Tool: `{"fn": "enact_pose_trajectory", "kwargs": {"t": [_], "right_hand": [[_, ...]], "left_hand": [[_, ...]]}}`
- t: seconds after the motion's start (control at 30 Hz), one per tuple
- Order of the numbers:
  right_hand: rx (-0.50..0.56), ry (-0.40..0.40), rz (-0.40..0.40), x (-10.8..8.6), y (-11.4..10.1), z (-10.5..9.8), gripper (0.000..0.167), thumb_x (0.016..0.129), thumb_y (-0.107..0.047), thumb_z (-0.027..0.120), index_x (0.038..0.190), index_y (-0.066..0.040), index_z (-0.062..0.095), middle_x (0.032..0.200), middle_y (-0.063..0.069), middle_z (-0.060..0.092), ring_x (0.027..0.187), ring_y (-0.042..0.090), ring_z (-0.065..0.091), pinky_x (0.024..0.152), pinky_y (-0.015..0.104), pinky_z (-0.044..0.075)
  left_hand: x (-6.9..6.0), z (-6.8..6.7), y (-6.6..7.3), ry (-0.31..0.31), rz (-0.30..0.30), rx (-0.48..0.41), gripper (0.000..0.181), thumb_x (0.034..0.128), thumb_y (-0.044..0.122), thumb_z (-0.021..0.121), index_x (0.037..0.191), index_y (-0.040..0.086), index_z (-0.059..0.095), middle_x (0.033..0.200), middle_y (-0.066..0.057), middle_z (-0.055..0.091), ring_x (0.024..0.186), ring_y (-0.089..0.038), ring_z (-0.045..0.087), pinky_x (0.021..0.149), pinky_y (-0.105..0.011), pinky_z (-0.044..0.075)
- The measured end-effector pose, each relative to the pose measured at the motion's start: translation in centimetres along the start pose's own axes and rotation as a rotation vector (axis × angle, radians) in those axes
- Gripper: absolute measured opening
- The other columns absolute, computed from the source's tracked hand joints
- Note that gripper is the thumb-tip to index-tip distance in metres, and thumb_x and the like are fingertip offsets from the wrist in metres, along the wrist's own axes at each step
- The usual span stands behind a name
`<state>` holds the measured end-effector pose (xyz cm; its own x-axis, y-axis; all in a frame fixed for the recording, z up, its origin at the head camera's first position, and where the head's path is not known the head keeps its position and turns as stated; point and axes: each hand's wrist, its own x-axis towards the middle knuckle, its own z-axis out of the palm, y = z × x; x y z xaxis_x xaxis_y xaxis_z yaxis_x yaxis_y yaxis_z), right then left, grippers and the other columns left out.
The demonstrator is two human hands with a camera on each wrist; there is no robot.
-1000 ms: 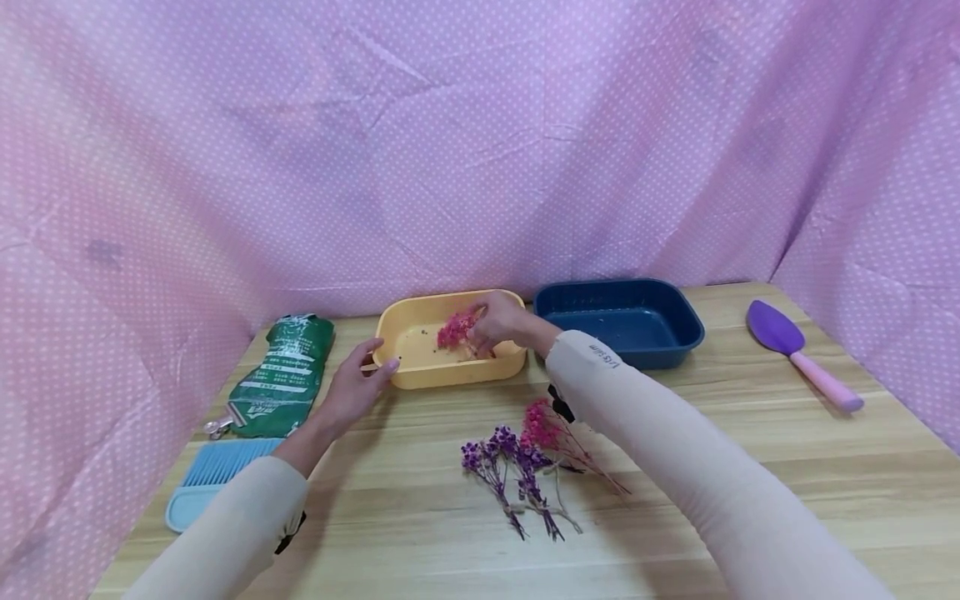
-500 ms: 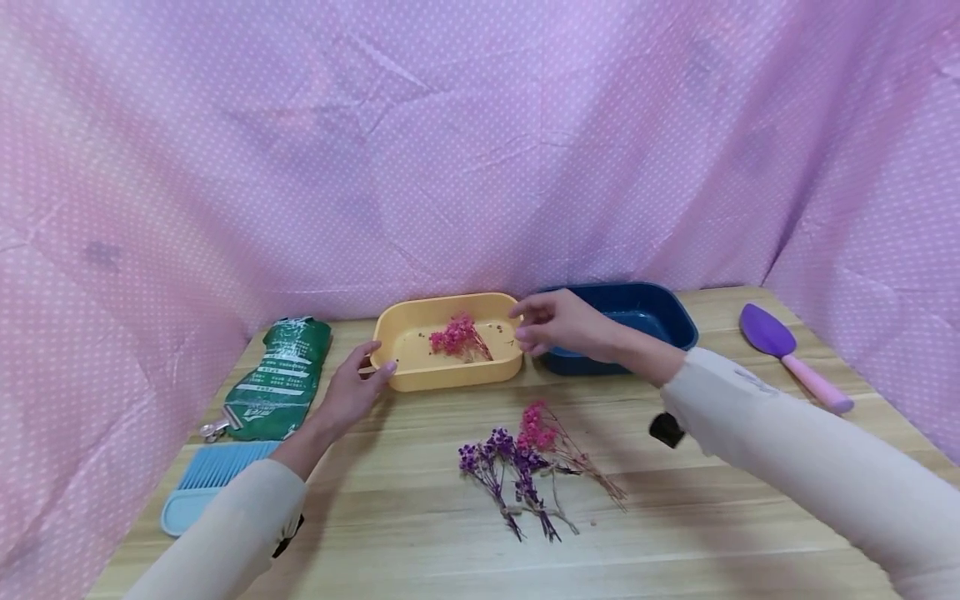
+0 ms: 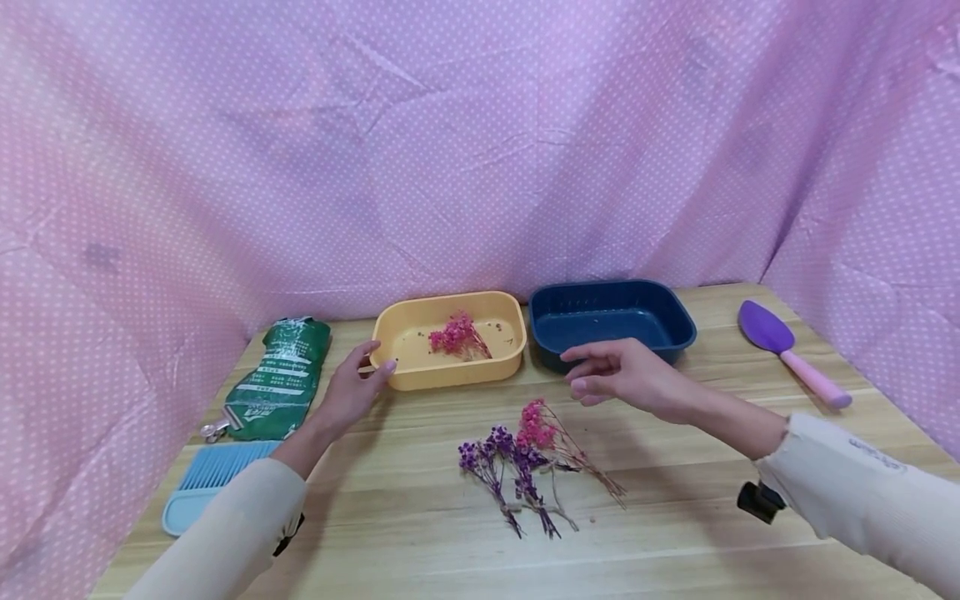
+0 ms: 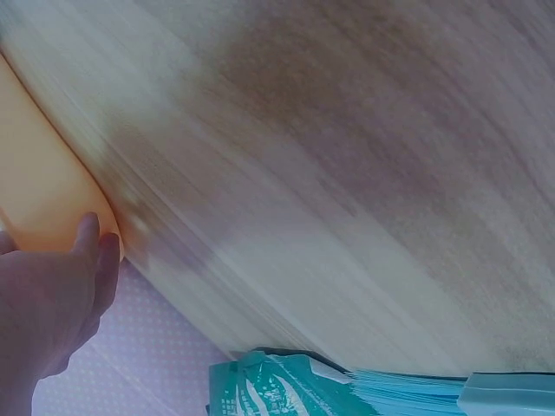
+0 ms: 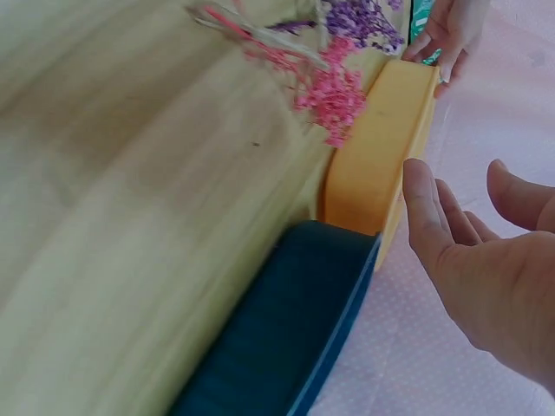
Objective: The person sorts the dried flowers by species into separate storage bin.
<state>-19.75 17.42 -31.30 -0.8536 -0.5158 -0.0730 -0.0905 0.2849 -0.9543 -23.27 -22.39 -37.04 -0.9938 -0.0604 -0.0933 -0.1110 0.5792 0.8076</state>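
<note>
In the head view, my left hand (image 3: 352,387) holds the left end of a yellow tray (image 3: 450,377), thumb by the front corner and fingers at the end wall. Its fingers touch the yellow wall in the left wrist view. A sprig of pink dried flowers (image 3: 459,335) lies inside the tray among small dark bits. My right hand (image 3: 630,379) hovers before the blue tray (image 3: 600,325), holding nothing, its fingers loosely bent. Below it on the table lie another pink dried flower sprig (image 3: 537,427) and purple dried flower bunches (image 3: 498,458) with twine.
A green printed bag (image 3: 281,375) with a metal clip (image 3: 217,429) lies at the left, above a light blue brush (image 3: 217,475). A purple spatula with a pink handle (image 3: 813,377) lies far right. Pink dotted cloth (image 3: 480,150) hangs behind the wooden table (image 3: 420,533).
My right hand has let go of the pink sprig inside the yellow tray. It has moved out to the right and toward me, past the blue tray's front. My left hand stays put.
</note>
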Motion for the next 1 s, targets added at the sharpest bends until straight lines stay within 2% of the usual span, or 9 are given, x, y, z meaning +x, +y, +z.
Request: {"fn": "enact_pose_trajectory", "kwargs": {"t": [0.17,0.3,0.37,0.67,0.87,1.0], "right_hand": [[0.007,-0.008,0.029,-1.0,1.6,-0.1,0.049,0.092,-0.007,0.064,0.135,0.009,0.047,0.115,0.024,0.064,0.101,0.035,0.065,0.084,0.042,0.056],[0.027,-0.014,0.043,-1.4,3.1,0.2,0.048,0.091,-0.004,0.064,0.133,0.012,0.046,0.113,0.029,0.062,0.100,0.036,0.064,0.082,0.042,0.056],[0.016,-0.009,0.058,-1.5,3.7,0.6,0.048,0.090,-0.001,0.064,0.132,0.014,0.047,0.111,0.028,0.063,0.097,0.033,0.065,0.081,0.039,0.057],[-0.030,0.006,0.184,-1.8,5.3,3.4,0.047,0.083,0.002,0.070,0.125,0.015,0.052,0.086,0.013,0.065,0.074,0.020,0.063,0.063,0.039,0.059],[-0.119,0.015,0.249,-1.6,4.9,4.7,0.046,0.076,0.004,0.076,0.118,0.008,0.059,0.074,0.008,0.059,0.066,0.016,0.059,0.059,0.037,0.057],[-0.270,0.018,0.206,-1.7,4.7,5.5,0.047,0.070,0.008,0.078,0.114,0.004,0.061,0.071,0.006,0.055,0.061,0.015,0.054,0.054,0.029,0.052]], "left_hand": [[0.0,0.0,0.0,0.000,0.016,0.009,0.069,0.0972,0.040,0.054,0.152,0.012,0.024,0.144,-0.019,0.037,0.123,-0.034,0.047,0.099,-0.041,0.046],[-0.1,0.0,0.0,-0.003,0.018,0.012,0.068,0.0975,0.039,0.054,0.152,0.012,0.024,0.144,-0.020,0.038,0.123,-0.034,0.047,0.100,-0.041,0.046],[-0.1,0.0,0.1,-0.001,0.020,0.012,0.068,0.0977,0.039,0.054,0.152,0.011,0.024,0.144,-0.020,0.038,0.123,-0.034,0.047,0.100,-0.041,0.046],[-0.2,-0.1,0.1,-0.008,0.010,-0.003,0.067,0.0977,0.039,0.054,0.152,0.012,0.024,0.144,-0.020,0.037,0.122,-0.034,0.048,0.099,-0.041,0.047],[-0.1,0.0,0.1,-0.003,0.006,0.003,0.067,0.0976,0.039,0.054,0.152,0.013,0.024,0.144,-0.019,0.037,0.123,-0.034,0.048,0.099,-0.041,0.047],[-0.1,0.0,0.2,-0.002,-0.007,0.003,0.067,0.0975,0.039,0.054,0.152,0.013,0.024,0.145,-0.019,0.037,0.123,-0.034,0.047,0.099,-0.041,0.046]]}}
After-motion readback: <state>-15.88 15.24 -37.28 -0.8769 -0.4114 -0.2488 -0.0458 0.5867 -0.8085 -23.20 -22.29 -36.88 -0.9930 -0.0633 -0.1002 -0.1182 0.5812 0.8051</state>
